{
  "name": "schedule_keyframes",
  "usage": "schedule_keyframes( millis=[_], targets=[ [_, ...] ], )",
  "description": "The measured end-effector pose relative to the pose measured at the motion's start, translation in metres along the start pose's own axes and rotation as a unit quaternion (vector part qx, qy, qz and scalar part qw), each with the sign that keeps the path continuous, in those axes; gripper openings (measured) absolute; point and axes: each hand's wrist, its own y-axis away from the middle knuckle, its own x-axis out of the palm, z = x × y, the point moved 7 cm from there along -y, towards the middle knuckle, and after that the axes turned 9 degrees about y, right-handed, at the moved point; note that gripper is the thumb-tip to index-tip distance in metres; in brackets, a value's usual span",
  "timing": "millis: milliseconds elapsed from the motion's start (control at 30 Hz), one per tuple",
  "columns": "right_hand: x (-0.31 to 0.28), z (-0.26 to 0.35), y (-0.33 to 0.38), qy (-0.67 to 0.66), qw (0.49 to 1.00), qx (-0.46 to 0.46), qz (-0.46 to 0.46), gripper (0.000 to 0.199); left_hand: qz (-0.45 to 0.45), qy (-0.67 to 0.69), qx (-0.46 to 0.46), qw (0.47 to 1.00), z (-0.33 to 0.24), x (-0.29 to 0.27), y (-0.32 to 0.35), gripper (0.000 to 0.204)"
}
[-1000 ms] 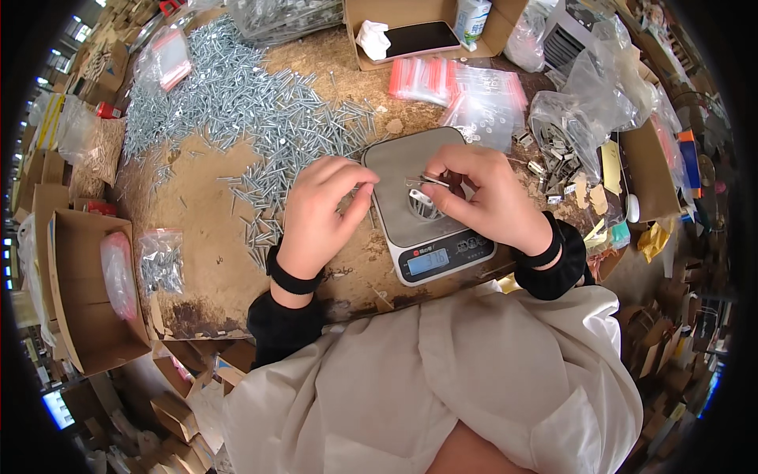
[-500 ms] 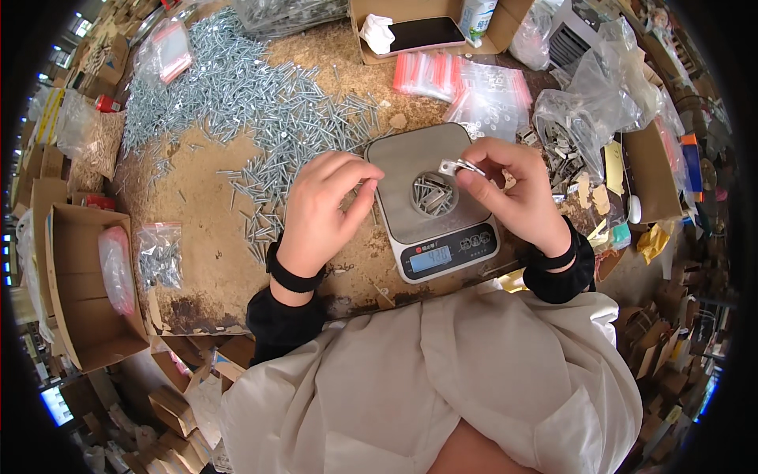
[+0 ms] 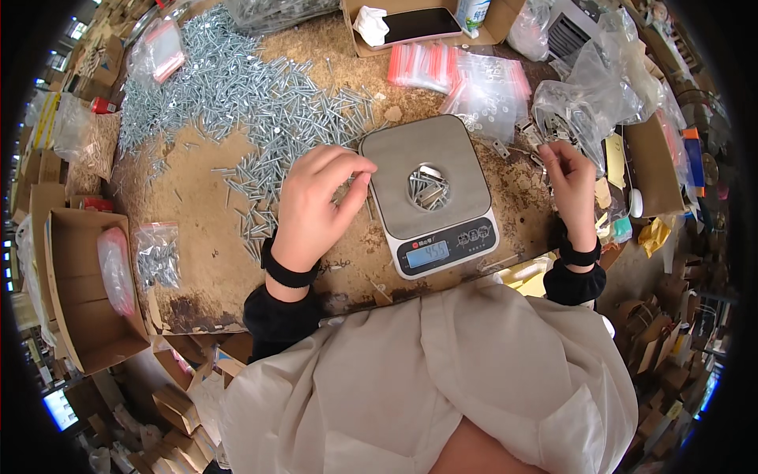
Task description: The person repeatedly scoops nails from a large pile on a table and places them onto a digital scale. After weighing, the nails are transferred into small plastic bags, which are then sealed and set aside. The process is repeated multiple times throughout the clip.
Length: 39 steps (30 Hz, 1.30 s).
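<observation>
A small digital scale (image 3: 399, 229) with a grey metal platform rests near the table's front edge. On its platform stands a small round dish (image 3: 448, 203) holding screws and flat metal pieces. My left hand (image 3: 320, 197) hovers at the scale's left edge, fingers curled and thumb close to the index fingertip; anything between them is too small to make out. To the right of the scale, my right hand (image 3: 574, 186) reaches to a pile of small metal plates with holes (image 3: 527, 130). Its thumb and fingertips are drawn together there, and what they grip is unclear.
Loose screws (image 3: 237, 103) cover the back left of the table. Small clear bags with red edges (image 3: 422, 67) lie behind the scale. A phone (image 3: 422, 26) rests in a cardboard box at the back. A bag of screws (image 3: 158, 257) and an open carton (image 3: 91, 284) are at left.
My right hand has moved right, from above the dish to the metal plate pile. The metal pieces it held now lie in the dish, and the scale's reading has changed.
</observation>
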Motion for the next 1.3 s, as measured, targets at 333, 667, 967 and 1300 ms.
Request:
schedule_keyframes(
  millis=[333, 667, 967, 1300],
  targets=[
    [-0.027, -0.022, -0.012, 0.020, 0.991, 0.038, -0.130, 0.045, -0.006, 0.007, -0.001, 1.000, 0.004, 0.000, -0.001, 0.008],
    [-0.018, -0.041, -0.022, 0.105, 0.989, 0.054, -0.087, 0.061, -0.002, 0.010, -0.009, 1.000, -0.001, -0.001, 0.000, 0.007],
    [0.018, 0.054, -0.004, -0.147, 0.982, -0.092, 0.073, 0.032, 0.003, 0.012, -0.002, 1.000, -0.003, 0.000, -0.001, 0.007],
    [0.015, 0.110, -0.018, -0.043, 0.983, -0.140, 0.114, 0.019, -0.002, 0.010, -0.011, 1.000, -0.004, -0.002, 0.001, 0.008]
  ],
)
